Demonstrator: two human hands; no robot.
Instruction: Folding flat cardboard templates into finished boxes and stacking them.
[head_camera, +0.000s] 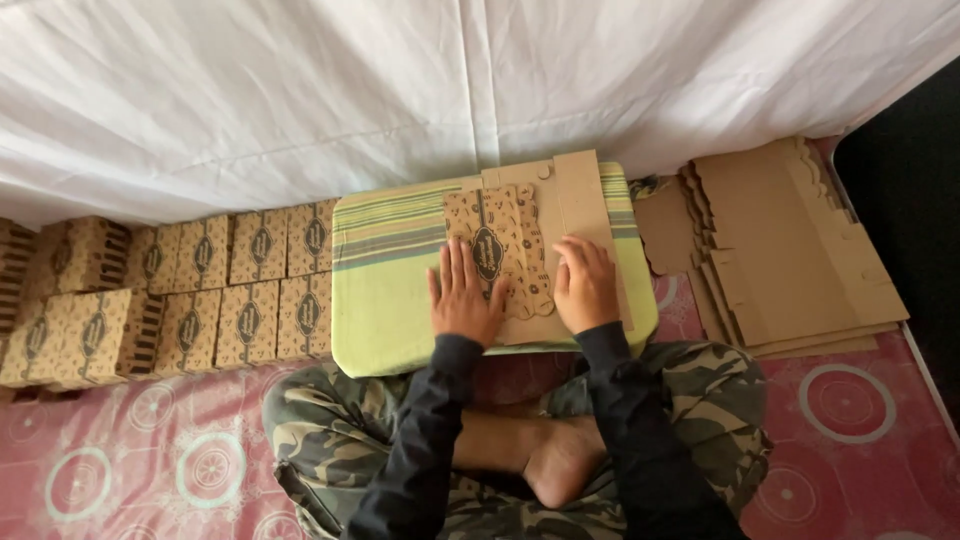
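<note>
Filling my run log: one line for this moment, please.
left hand flat on printed brown cardboard blank | right hand pressing it | green striped cushion beneath | folded boxes left

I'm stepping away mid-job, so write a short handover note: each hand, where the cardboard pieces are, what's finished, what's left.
Left hand: flat, palm down on the printed flat box blank; no grip on anything.
Right hand: pressing the same blank's plain side, fingers bent.
The blank lies on the green striped cushion over the lap.
Done: folded boxes stand in rows to the left along the white sheet.
Left: this blank is not yet folded; a stack of flat blanks waits on the right.
</note>
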